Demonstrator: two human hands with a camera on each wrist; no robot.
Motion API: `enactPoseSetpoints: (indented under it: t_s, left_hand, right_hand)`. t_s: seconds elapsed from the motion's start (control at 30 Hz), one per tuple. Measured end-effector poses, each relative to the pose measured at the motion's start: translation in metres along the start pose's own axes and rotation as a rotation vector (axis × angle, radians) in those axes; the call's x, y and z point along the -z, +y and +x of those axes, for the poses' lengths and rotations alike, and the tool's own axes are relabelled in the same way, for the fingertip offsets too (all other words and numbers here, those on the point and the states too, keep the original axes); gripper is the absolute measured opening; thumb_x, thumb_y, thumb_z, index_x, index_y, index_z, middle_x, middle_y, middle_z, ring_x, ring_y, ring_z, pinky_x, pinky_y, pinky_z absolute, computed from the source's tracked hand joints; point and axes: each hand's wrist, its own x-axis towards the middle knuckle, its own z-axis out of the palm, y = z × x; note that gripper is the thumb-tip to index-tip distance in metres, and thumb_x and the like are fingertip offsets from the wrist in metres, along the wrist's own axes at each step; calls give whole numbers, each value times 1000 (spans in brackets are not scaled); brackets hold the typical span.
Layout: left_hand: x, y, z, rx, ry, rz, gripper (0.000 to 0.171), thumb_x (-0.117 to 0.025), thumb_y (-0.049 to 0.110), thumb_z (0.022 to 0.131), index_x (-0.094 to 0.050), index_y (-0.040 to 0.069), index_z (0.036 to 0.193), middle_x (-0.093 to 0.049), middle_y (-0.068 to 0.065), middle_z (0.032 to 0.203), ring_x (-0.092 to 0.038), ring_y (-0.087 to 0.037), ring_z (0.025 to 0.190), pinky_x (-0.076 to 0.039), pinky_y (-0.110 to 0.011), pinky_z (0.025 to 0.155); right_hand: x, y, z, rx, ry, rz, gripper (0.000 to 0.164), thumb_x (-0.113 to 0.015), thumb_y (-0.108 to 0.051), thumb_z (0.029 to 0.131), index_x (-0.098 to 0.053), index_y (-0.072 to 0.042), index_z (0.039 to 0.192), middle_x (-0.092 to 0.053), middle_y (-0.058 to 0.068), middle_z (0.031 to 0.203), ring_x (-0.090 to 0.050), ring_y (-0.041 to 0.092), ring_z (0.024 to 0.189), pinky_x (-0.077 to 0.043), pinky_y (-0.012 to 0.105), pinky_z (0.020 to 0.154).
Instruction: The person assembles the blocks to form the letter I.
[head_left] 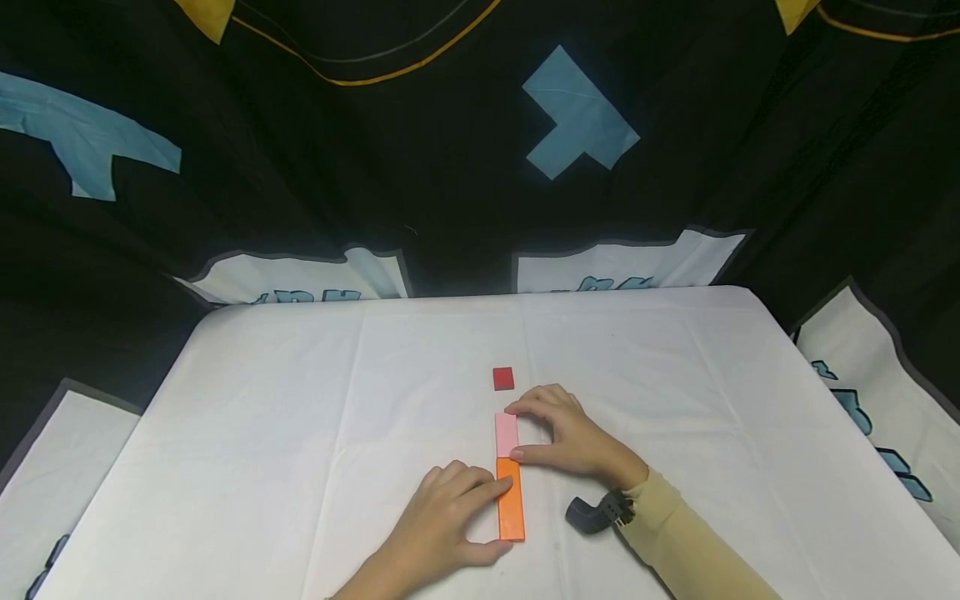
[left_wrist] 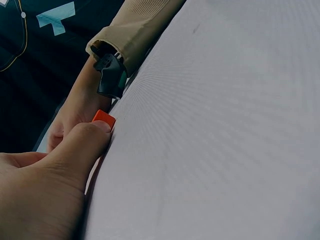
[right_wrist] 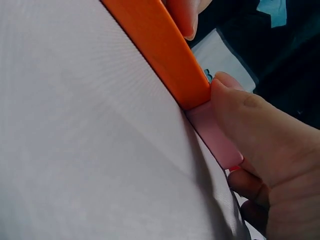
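Note:
A long orange block [head_left: 511, 512] lies on the white table, end to end with a shorter pink block [head_left: 506, 433] beyond it. My left hand [head_left: 446, 521] holds the orange block, thumb at its near end and index finger over its top. In the left wrist view the thumb presses the block's orange end [left_wrist: 103, 118]. My right hand [head_left: 570, 437] holds the pink block, index finger at its far end and thumb by the joint with the orange one. The right wrist view shows the two blocks' ends meeting. A small red square block [head_left: 503, 378] sits farther back, apart from the pink one.
The white cloth-covered table [head_left: 247, 417] reaches back to a dark curtain [head_left: 420, 175] with blue and white patches. A black curved device [head_left: 596, 515] is strapped at the right wrist, close over the table beside the tan sleeve [head_left: 686, 533].

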Motion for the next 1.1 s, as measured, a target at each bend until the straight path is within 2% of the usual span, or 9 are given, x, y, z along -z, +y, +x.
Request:
enactPoseSetpoints:
  t_s: [0.17, 0.3, 0.5, 0.7, 1.1]
  left_hand:
    - [0, 0, 0, 1, -2, 1, 60, -80, 56, 70, -70, 25, 121, -61, 17, 108, -51, -4, 94, -39, -25, 80]
    - [-1, 0, 0, 1, -4, 1, 60, -79, 56, 71, -69, 25, 122, -61, 17, 108, -51, -3, 94, -39, -25, 81]
    - [0, -1, 0, 8, -11, -11, 60, -78, 57, 72, -69, 25, 123, -61, 17, 109, -51, -3, 94, -39, -25, 80]
    - [0, -1, 0, 7, -3, -11, 61, -79, 56, 71, -70, 25, 122, -61, 17, 108, -51, -3, 93, -39, -25, 80]
    - [2, 0, 0, 23, -24, -17, 60, -78, 57, 72, -69, 25, 123, -61, 17, 109, -51, -3, 94, -39, -26, 81]
  right_hand:
    - [0, 1, -1, 7, 13, 8, 49, -76, -47, 82, -63, -31, 127, -57, -15, 125, -42, 11, 124, -34, 47, 106]
    - [0, 5, 1, 24, 59, 61, 39, -72, -39, 89, -65, -28, 125, -60, -14, 120, -47, 8, 117, -42, 41, 101]
    - [0, 11, 6, 10, 138, 115, 38, -73, -32, 89, -65, -24, 125, -63, -10, 109, -52, 5, 109, -45, 39, 101]
    - [2, 13, 12, -4, 158, 97, 40, -75, -31, 88, -65, -26, 126, -63, -9, 107, -52, 9, 109, -45, 45, 102]
    - [6, 21, 31, -48, 191, -11, 46, -74, -31, 88, -61, -22, 131, -61, -5, 105, -51, 15, 110, -44, 45, 102]
